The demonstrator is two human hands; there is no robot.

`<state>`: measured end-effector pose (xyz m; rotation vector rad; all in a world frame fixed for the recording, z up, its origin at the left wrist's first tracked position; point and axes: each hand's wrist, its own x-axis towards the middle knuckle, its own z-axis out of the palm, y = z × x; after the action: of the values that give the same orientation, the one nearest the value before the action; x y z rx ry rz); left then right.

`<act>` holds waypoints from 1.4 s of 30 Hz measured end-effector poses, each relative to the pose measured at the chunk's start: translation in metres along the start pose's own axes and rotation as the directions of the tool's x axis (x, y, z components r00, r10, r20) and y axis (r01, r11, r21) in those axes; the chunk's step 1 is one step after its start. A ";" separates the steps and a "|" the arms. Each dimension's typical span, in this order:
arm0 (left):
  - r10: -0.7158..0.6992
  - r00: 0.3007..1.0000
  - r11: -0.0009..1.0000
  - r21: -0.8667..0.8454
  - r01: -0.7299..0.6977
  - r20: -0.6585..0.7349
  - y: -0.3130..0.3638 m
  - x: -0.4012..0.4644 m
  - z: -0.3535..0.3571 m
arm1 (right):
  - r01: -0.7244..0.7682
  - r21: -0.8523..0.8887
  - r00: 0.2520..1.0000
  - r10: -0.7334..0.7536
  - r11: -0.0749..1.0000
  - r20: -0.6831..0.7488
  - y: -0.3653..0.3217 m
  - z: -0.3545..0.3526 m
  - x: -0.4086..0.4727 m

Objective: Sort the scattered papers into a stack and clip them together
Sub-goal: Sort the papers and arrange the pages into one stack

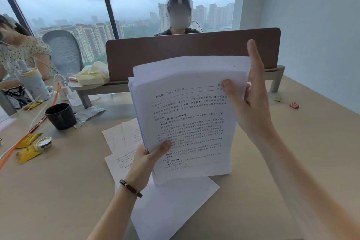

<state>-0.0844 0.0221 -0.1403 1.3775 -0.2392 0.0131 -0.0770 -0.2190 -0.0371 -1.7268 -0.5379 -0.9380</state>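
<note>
Standing upright between both hands, paper stack: left hand grips, right hand seemingly steadies.

Head-worn view, forward-down, close
</note>
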 end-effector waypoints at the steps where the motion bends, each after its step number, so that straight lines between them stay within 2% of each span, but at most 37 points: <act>1: 0.003 1.000 1.000 0.001 -0.003 0.003 0.000 0.000 0.000 | 0.034 -0.055 0.999 -0.033 0.998 0.015 0.000 -0.001 0.001; 6: 0.006 1.000 1.000 0.009 -0.006 0.010 0.000 0.000 0.000 | 0.089 -0.220 0.996 -0.093 0.971 -0.004 0.005 -0.002 0.005; 12: 0.005 1.000 1.000 0.010 -0.005 0.001 -0.003 0.000 -0.002 | 0.117 -0.183 0.993 -0.118 0.976 0.006 0.002 -0.001 0.005; 14: 0.004 1.000 1.000 0.017 -0.004 -0.006 -0.004 0.000 -0.002 | 0.002 -0.069 1.000 -0.003 0.998 -0.008 -0.001 0.000 0.003; 16: -0.001 1.000 1.000 0.018 0.002 -0.015 -0.005 0.000 -0.002 | -0.148 0.139 0.988 0.152 0.979 -0.020 -0.002 0.002 -0.003; 18: -0.009 1.000 1.000 0.017 0.009 -0.024 -0.007 0.000 -0.003 | -0.308 0.322 0.948 0.316 0.896 0.027 0.005 0.005 -0.013; 20: -0.013 1.000 1.000 0.022 0.013 -0.024 -0.009 -0.001 -0.003 | -0.476 0.366 0.878 0.458 0.799 0.142 0.017 0.007 -0.027; 23: -0.014 0.999 0.999 0.040 0.015 -0.033 -0.014 -0.001 -0.004 | -0.655 0.265 0.755 0.595 0.708 0.276 0.042 0.010 -0.054; 26: -0.007 0.999 0.997 0.070 0.010 -0.037 -0.016 -0.001 -0.003 | -0.738 0.206 0.672 0.672 0.643 0.310 0.054 0.016 -0.071; 33: -0.028 0.997 0.990 0.139 0.037 -0.067 -0.014 0.004 -0.001 | -0.751 0.265 0.659 0.705 0.605 0.262 0.054 0.029 -0.073; 38: -0.058 0.992 0.980 0.181 0.078 -0.113 -0.003 0.005 -0.006 | -0.714 0.098 0.699 0.697 0.693 0.158 0.061 0.038 -0.068; 42: -0.155 0.955 0.966 0.163 0.200 -0.251 -0.002 0.004 -0.020 | -0.765 -0.006 0.623 0.742 0.644 0.248 0.067 0.049 -0.072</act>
<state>-0.0774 0.0409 -0.1451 1.5653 0.0895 0.0501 -0.0546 -0.1903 -0.1408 -1.7335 0.0464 -0.0887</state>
